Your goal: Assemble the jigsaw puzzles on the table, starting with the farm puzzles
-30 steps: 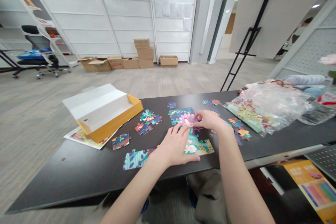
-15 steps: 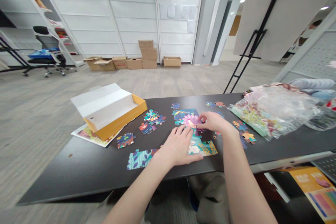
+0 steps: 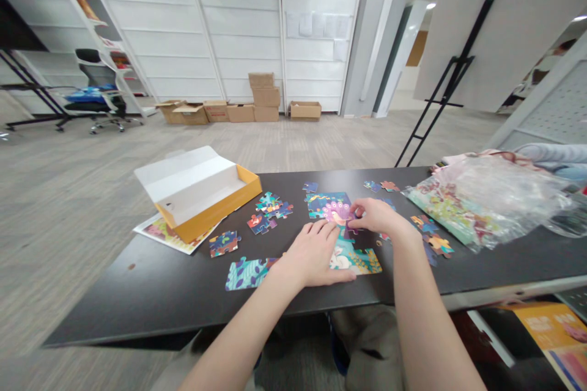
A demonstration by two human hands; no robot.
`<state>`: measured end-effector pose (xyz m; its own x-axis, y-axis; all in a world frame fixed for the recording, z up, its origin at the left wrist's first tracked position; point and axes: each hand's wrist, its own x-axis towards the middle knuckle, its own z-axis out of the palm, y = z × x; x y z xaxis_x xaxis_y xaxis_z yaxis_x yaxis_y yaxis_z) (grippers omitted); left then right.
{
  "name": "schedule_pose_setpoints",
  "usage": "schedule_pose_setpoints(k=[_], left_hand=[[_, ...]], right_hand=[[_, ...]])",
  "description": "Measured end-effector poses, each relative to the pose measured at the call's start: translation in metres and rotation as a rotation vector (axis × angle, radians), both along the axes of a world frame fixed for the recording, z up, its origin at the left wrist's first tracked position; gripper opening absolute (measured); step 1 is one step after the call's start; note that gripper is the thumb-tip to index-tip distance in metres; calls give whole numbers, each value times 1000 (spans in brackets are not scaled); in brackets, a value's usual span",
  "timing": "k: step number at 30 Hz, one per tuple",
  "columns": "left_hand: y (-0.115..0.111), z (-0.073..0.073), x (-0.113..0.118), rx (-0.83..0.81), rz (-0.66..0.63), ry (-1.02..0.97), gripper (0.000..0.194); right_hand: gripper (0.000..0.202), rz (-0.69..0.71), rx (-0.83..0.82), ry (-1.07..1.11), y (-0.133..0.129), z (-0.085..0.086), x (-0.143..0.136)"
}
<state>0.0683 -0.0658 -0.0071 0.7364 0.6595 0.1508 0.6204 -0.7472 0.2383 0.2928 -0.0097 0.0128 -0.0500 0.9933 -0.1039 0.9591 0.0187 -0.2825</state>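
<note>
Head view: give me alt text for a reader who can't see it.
Left hand lies flat on a partly assembled jigsaw on a dark table; right hand pinches a piece at its edge. Loose pieces and an open yellow box lie left.

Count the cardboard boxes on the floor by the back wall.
7: two open boxes at left, two low ones, a stack of three, one apart at right. More may be hidden.

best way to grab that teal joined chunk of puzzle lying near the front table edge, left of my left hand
Take the teal joined chunk by its near long edge, coming from the table's front side. It lies flat, so nothing stands up to pinch; probably slide it toward the edge and support it underneath so the joints hold. The left hand is nearest.
</note>
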Motion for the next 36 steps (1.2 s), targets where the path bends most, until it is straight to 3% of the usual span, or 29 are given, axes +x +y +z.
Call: schedule_pose_setpoints(k=[12, 15, 18, 20, 22, 24, 26, 30, 36], left_hand=[[6, 1, 1, -48, 9, -20, 92], [12, 11, -3, -139, -20, -20, 96], [30, 28, -22, -245, -30, -85, 88], [47, 38, -44, -226, 58, -182, 65], [64, 43, -69, -172, 269, -205, 48], [78, 42, -94, -121, 487, -151, 37], [86, 36, -112, -136, 621, -52, 33], [87, 22, -121, -136, 702, 109, 30], [86, 15, -108, -81, 652, 154, 47]], right_hand=[[26, -11, 4, 14, 0, 4, -4], [27, -6, -12, 13, 0, 4, -5], [28, -3, -16, 18, 1, 3, -3], [27, 8, -12, 28, 2, 1, -1], [27, 21, -5, 37, 2, -1, 0], [27, 27, 0, 43, 3, -3, 2], [27, 27, 3, 40, 4, -4, 2], [29, 14, -7, 7, 4, -3, 1], [29, 10, -19, 18, 0, 2, -3]])
